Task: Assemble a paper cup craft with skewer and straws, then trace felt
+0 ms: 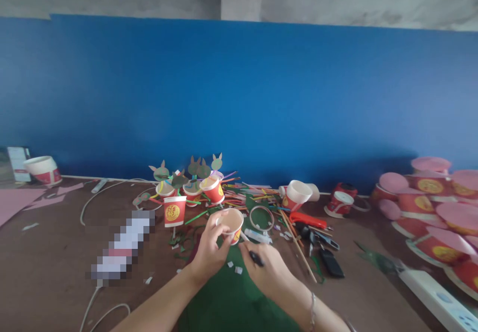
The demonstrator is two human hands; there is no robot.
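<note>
The person's left hand (209,245) is curled partway closed around a red-and-white paper cup (235,219), fingers at the rim and thumb low on the wall, the cup's open mouth facing up toward the head camera. The right hand (269,268) is closed around a slim tool with a black end (256,258), its pale tip at the lower right of the cup; whether it is a pen or a cutter, and whether it touches the cup, cannot be told. The cup is in front of the person, just beyond a dark green sheet (235,304) dotted with small white scraps (238,270). Just right of the cup lie a white tube (258,236) and a pale ring (251,218); farther right are thin wooden sticks (298,246), a red-orange tool (308,220) and a black key fob (331,263). Beyond the left hand, a red cup with a yellow emblem (175,211) stands before cups with animal-head cutouts (162,173). Pink-topped red cups (444,246) crowd the far right, near a white power strip (435,289).
</note>
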